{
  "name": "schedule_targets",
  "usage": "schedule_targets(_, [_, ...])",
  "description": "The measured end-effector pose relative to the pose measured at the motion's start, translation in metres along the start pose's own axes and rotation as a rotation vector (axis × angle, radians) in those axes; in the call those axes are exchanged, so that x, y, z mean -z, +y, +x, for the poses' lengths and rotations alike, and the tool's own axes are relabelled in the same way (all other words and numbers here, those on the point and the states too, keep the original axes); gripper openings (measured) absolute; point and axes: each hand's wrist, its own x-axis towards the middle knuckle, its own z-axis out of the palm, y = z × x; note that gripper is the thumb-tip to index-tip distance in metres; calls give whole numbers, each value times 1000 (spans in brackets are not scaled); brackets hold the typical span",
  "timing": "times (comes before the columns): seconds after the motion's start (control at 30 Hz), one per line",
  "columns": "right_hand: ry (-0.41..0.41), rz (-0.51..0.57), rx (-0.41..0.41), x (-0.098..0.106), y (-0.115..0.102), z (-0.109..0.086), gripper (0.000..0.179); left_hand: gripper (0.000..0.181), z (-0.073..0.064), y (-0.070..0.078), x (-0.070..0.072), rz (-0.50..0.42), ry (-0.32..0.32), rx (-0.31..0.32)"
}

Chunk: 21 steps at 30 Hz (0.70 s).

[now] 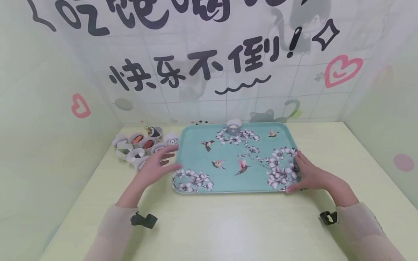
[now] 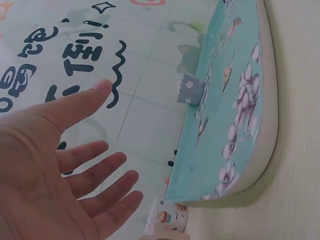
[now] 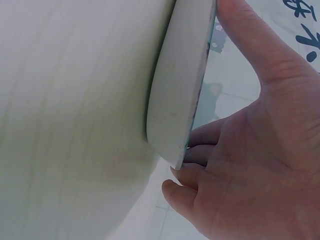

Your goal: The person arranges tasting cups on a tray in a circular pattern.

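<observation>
A turquoise rectangular tray [image 1: 194, 156] printed with birds and pale blossoms lies on the table. At its back edge stands a small grey-blue paper cup [image 1: 233, 130] with something pale and yellowish inside. My left hand [image 1: 155, 165] is beside the tray's left rim, fingers spread and holding nothing; the left wrist view has its palm [image 2: 35, 185] apart from the tray. Round the near right corner, my right hand [image 1: 315, 176] grips the tray, thumb at the front rim and fingers along the right side. In the right wrist view, fingertips [image 3: 195, 172] curl at the tray's edge.
Left of the tray, several small paper cups [image 1: 135, 155] with sushi-like pieces cluster close behind my left hand. One patterned cup [image 2: 170, 215] shows beside the tray's corner in the left wrist view. A printed sheet [image 1: 202, 105] with lettering rises behind the pale table [image 1: 235, 224].
</observation>
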Motion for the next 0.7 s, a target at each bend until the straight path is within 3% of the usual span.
schedule_targets(0.33, [-2,11,4,-1,2,0,136,67,-17,-15,23,-11,66,60])
schedule_targets(0.7, [-2,5,-4,0,3,2,136,63,-42,-32,48,17,160,64])
